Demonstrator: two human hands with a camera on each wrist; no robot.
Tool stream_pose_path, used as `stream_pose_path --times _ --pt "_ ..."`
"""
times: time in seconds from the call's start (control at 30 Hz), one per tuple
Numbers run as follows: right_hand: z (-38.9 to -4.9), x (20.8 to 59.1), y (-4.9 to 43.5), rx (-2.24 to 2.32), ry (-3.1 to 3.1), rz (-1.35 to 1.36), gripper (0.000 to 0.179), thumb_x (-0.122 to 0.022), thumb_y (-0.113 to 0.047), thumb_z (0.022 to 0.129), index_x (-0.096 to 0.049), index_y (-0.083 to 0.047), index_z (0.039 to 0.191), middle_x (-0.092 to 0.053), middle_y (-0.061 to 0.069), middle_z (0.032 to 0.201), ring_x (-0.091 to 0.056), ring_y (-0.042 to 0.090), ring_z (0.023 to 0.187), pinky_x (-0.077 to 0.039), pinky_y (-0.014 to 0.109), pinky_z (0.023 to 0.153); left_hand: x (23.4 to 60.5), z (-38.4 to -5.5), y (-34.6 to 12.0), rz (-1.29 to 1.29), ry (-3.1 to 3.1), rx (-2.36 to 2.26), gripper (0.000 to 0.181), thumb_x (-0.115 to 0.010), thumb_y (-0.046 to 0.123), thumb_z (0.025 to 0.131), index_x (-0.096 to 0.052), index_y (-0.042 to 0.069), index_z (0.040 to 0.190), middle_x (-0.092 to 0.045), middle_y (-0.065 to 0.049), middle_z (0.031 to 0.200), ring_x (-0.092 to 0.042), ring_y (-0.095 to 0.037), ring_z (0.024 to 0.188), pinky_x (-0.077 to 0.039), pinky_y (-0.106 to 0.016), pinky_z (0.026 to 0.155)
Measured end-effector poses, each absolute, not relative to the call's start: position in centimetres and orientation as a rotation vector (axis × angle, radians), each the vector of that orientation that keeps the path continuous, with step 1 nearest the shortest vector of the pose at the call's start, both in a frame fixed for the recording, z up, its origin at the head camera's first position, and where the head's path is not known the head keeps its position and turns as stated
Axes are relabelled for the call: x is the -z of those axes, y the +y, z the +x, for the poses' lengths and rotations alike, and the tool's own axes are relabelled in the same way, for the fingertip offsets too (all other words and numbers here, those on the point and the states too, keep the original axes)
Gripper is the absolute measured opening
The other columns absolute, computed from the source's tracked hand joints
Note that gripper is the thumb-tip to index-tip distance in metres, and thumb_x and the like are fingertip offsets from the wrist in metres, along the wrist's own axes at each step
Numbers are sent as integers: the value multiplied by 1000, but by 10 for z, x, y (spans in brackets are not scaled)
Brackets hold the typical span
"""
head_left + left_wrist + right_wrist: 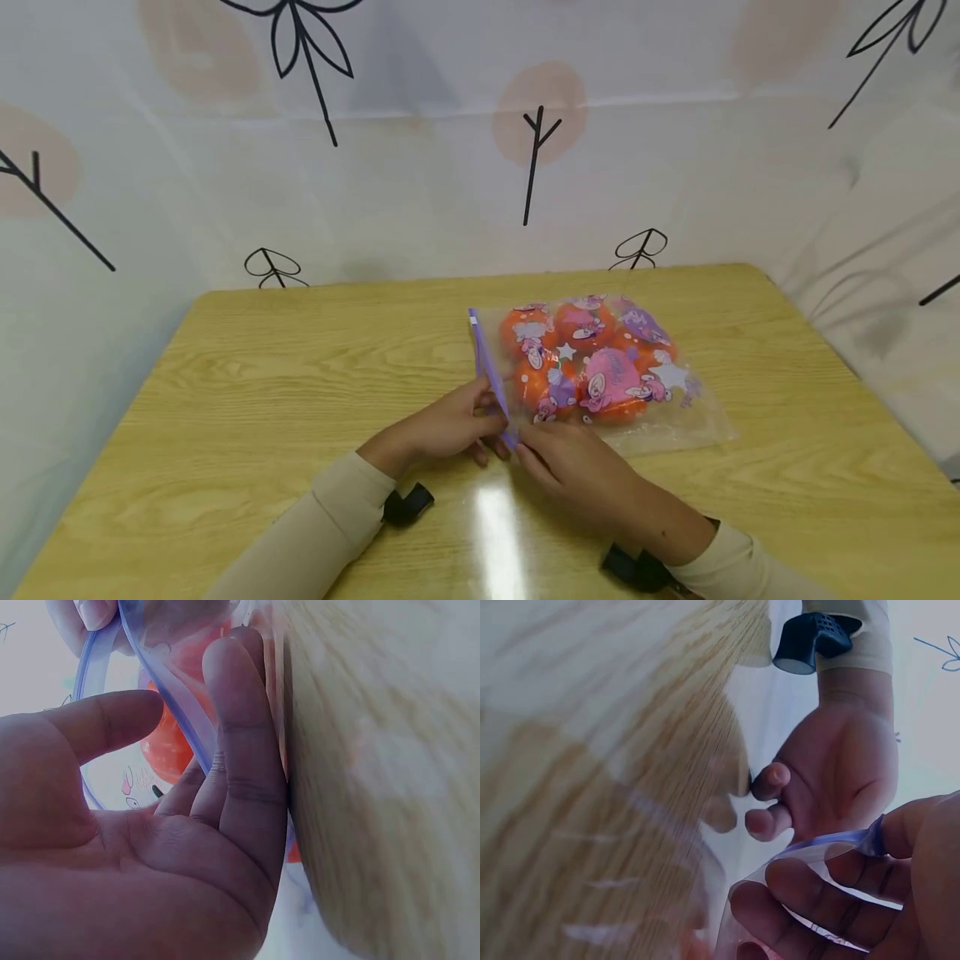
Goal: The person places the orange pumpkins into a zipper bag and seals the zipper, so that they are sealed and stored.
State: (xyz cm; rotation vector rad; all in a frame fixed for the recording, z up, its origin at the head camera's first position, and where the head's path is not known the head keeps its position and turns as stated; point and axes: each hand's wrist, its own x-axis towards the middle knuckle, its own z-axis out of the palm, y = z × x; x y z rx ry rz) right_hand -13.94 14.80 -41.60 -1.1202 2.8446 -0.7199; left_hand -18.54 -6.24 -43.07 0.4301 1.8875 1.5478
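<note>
A clear zip bag (570,367) with pink and purple cartoon prints lies on the table, its purple zip edge (489,362) facing left. Inside it are several round, red-orange, tomato-like things (528,329). At the bag's near corner, my right hand (577,467) pinches the end of the zip edge between thumb and fingers. My left hand (453,425) is at the mouth of the bag, palm turned toward it. In the left wrist view its fingers (244,742) are nearly straight along the zip strip (176,686), low by the tabletop, and the thumb stands apart.
The wooden table (300,358) has a bright glare patch in front of the hands. Behind and beside it hangs a pale cloth (420,192) printed with plant shapes. Each wrist carries a black camera mount, the left one (408,504) close over the table.
</note>
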Motion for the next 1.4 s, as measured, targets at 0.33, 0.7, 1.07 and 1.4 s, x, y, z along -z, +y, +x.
stream_pose_path --times 0.33,0.7,1.07,1.4 --pt "-141 417 148 702 2866 -1157 23 -57 -16 99 -54 -20 77 -44 -13 67 -37 0 60 -37 20 61 429 -187 -64 422 1845 -1631 55 -47 11 102 -26 23 152 -59 -18 136 -72 -27 94 -59 -34 65" --pt "-141 418 148 717 2883 -1167 26 -57 -16 99 -53 -20 74 -42 -13 65 -36 0 59 -35 19 59 426 -188 -63 425 1911 -1553 50 -44 11 104 -38 17 153 -57 -16 132 -71 -21 92 -60 -33 68" --pt "-140 417 149 730 2857 -1138 27 -58 -18 99 -51 -21 73 -41 -13 65 -34 -1 58 -34 17 57 429 -191 -65 412 1967 -1558 42 -42 14 106 -44 16 148 -66 -17 118 -71 -19 85 -58 -31 63" --pt "-140 420 150 672 2846 -1079 29 -59 -24 99 -50 -22 72 -41 -14 64 -35 0 56 -34 19 59 429 -197 -68 326 2030 -1632 33 -41 8 104 -54 7 134 -65 -18 120 -70 -19 76 -57 -30 57"
